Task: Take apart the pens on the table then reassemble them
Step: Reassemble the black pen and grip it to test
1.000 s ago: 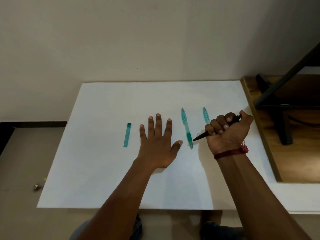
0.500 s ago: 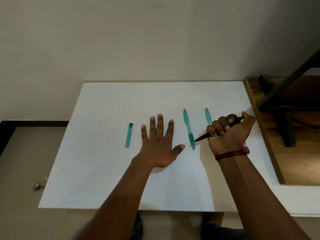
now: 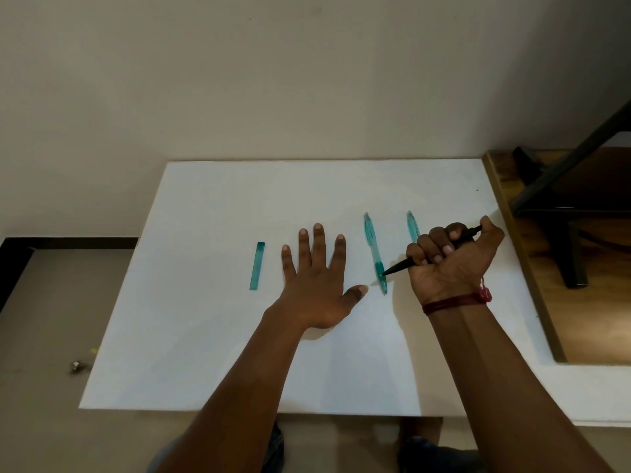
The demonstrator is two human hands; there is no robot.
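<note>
My right hand (image 3: 450, 264) is closed in a fist around a black pen (image 3: 399, 266), its tip pointing left and down toward the table. My left hand (image 3: 317, 285) lies flat on the white table (image 3: 205, 336), palm down with fingers spread, holding nothing. A whole teal pen (image 3: 375, 253) lies lengthwise between the two hands, its lower end just under the black pen's tip. A second teal pen (image 3: 412, 227) lies further right, its lower part hidden behind my right fist. A short teal pen piece (image 3: 257, 265) rests left of my left hand.
A wooden surface (image 3: 597, 302) with a black metal frame (image 3: 560, 186) adjoins the table's right edge. A beige wall rises behind the table. The floor at the left holds a small bit of debris (image 3: 76, 366).
Both hands hold nearly the same pose. My right hand with the black pen has crept slightly toward the teal pen; the view shifted a little.
</note>
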